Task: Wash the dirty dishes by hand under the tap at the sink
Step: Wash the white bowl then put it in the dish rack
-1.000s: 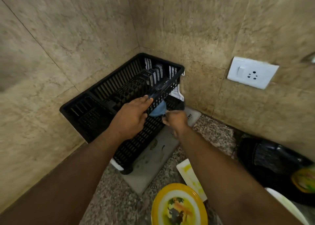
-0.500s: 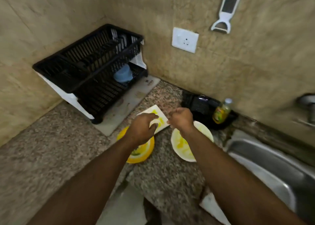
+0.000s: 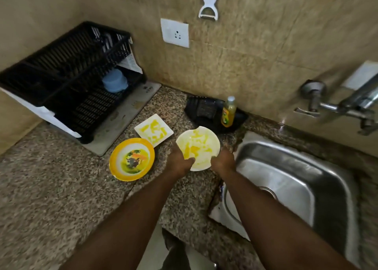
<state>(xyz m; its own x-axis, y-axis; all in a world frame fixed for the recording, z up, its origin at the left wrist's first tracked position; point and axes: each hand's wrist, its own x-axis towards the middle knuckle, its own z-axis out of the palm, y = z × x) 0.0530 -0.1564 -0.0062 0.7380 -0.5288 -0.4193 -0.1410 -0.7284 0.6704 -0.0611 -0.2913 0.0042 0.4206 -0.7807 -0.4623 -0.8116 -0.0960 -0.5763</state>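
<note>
A round white plate [image 3: 199, 145] smeared with yellow sits at the counter's edge beside the sink. My left hand [image 3: 179, 161] grips its near-left rim and my right hand [image 3: 223, 160] grips its near-right rim. To the left lie a yellow-rimmed plate [image 3: 131, 159] with a picture and a square white plate [image 3: 154, 129] with yellow smears. The steel sink [image 3: 286, 179] is at the right, with the tap [image 3: 347, 104] on the wall above it. No water shows at the tap.
A black dish rack [image 3: 67, 69] holding a blue cup [image 3: 115, 83] stands on a mat at the back left. A soap bottle [image 3: 228, 112] stands in a black tray [image 3: 204, 110] by the wall. A wall socket [image 3: 174, 33] and a hanging peeler [image 3: 208, 2] are above.
Both hands left the dish rack, where the blue cup stays, and came right to the counter. They now hold the round white plate by its rim. My view swung toward the sink.
</note>
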